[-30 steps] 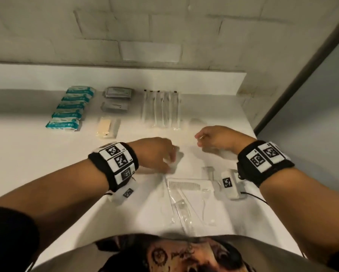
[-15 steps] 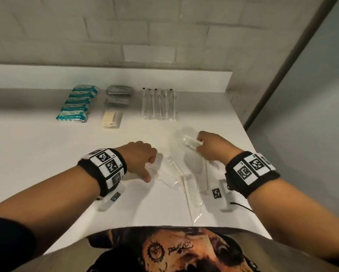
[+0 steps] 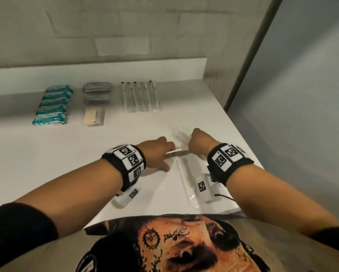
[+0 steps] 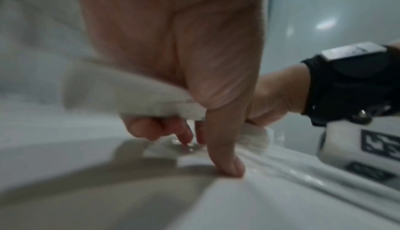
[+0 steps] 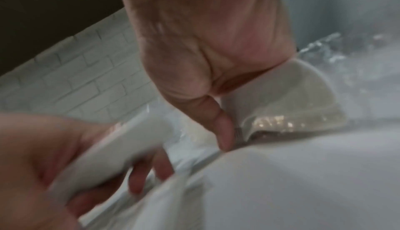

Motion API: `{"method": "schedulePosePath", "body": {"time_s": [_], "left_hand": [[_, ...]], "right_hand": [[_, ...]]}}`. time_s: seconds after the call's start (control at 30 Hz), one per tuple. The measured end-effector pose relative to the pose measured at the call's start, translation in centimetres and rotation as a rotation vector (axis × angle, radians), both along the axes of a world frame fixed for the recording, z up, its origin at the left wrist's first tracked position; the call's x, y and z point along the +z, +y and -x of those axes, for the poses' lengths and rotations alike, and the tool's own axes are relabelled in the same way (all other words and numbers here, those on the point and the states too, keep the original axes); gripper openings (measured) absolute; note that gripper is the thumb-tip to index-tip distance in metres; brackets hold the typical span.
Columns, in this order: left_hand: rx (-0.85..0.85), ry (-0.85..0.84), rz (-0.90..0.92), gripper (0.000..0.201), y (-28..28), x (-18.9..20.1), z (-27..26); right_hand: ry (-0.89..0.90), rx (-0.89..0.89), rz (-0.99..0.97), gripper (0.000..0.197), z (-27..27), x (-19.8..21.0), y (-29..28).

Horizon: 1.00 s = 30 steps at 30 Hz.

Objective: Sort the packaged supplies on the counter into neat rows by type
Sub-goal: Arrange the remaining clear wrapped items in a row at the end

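White comb packet [image 4: 138, 95] in left-hand [image 4: 173, 62] grip, wrist-view only.

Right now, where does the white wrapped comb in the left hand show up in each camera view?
Head: the white wrapped comb is mid-frame, bridging the gap between the two hands.
Left wrist: a blurred white bar left of centre, under the palm.
Right wrist: a white bar at lower left, across curled fingers.
Shared landmark: the left hand gripping it; beside it, the right hand holds a clear packet.
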<state>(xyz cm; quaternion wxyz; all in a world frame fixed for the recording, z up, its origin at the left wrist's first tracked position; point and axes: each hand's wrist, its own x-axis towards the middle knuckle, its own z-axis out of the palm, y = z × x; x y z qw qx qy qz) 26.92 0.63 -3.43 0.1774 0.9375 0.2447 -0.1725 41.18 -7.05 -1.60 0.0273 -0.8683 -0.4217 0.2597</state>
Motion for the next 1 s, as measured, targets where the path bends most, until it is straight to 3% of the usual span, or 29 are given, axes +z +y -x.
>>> {"method": "schedulePosePath", "body": {"time_s": [0.13,0.3,0.43,0.53,0.63,0.87,1.0], "left_hand": [[0.061,0.034,-0.066,0.068,0.7,-0.4,0.2],[0.146,0.056,-0.043,0.073,2.4,-0.4,1.5],[0.217,0.005,0.023,0.067,2.3,-0.9,2.1],[0.228,-0.021,0.046,0.050,2.2,-1.3,2.6],[0.213,-0.024,0.054,0.057,2.2,-1.6,3.4],[0.352,-0.167,0.165,0.047,3.6,-1.4,4.8],[0.555,-0.401,0.268,0.050,4.5,0.1,3.3]], "right_hand": [[-0.023,-0.077,0.033,0.029,-0.2,1.4,-2.5],[-0.018,0.033,0.142,0.053,3.7,-0.1,-4.0],[-0.016,0.035,0.183,0.044,5.0,-0.6,-3.3],[-0.024,0.014,0.167,0.036,5.4,-0.6,-2.9],[-0.007,-0.009,0.069,0.033,5.5,-1.3,-2.6],[0.038,0.052,0.014,0.053,1.5,-0.1,-0.2],[0.044,0.005,-0.099,0.067,-2.8,1.9,2.7]]}}
